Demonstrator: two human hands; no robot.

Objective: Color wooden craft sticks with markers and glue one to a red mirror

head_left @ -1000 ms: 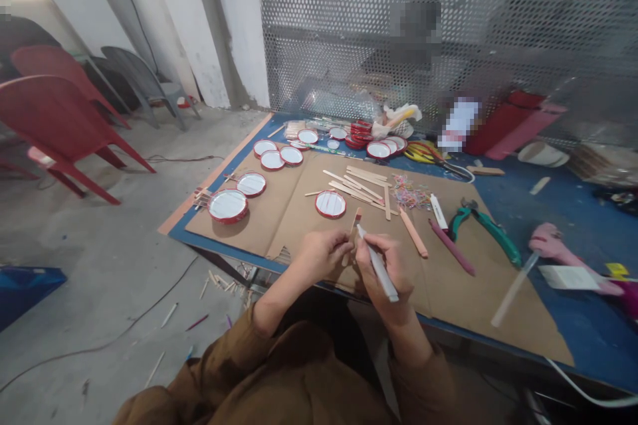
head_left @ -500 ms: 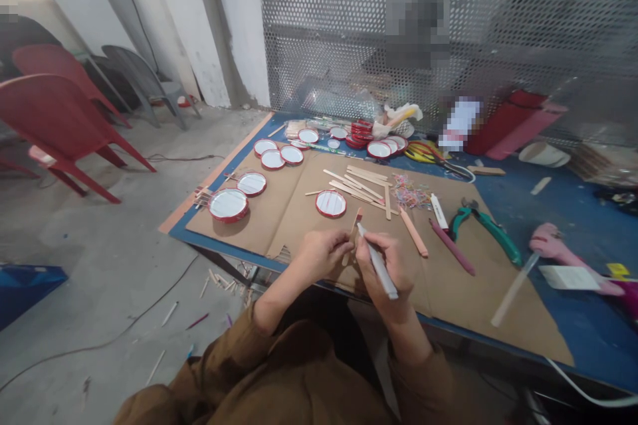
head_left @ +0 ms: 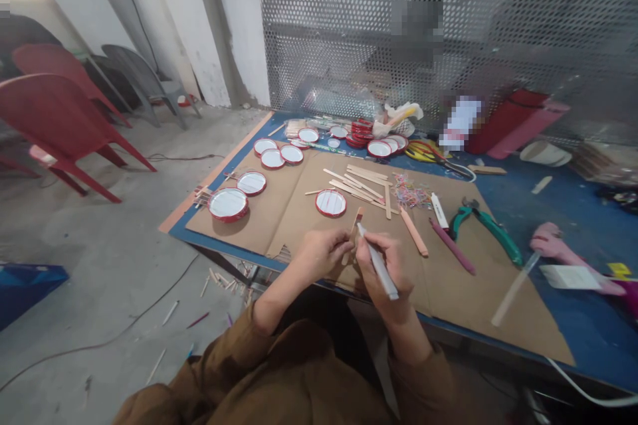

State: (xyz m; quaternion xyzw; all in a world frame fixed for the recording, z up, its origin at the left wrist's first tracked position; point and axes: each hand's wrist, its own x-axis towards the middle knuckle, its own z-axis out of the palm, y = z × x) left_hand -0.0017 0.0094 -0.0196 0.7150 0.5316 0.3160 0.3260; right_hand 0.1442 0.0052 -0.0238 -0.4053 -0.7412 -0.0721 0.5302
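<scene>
In my left hand (head_left: 323, 254), closed fingers pinch a wooden stick (head_left: 355, 226) with a reddish mark near its upper end. A white marker (head_left: 381, 267) is gripped in my right hand (head_left: 387, 272), its tip touching or very close to the stick by the mark. Just beyond my hands lies a round, red-rimmed white disc (head_left: 330, 203). Loose wooden sticks (head_left: 369, 176) are spread behind it, beside a tangle of coloured rubber bands (head_left: 411, 192). The brown cardboard (head_left: 294, 212) lies beneath them.
On the right are a peach marker (head_left: 413, 232), a maroon marker (head_left: 452, 248), green-handled pliers (head_left: 498, 236) and a pink glue gun (head_left: 563, 252). More red-rimmed discs (head_left: 228, 204) lie at the left and back. A perforated metal screen (head_left: 323, 33) stands behind the table.
</scene>
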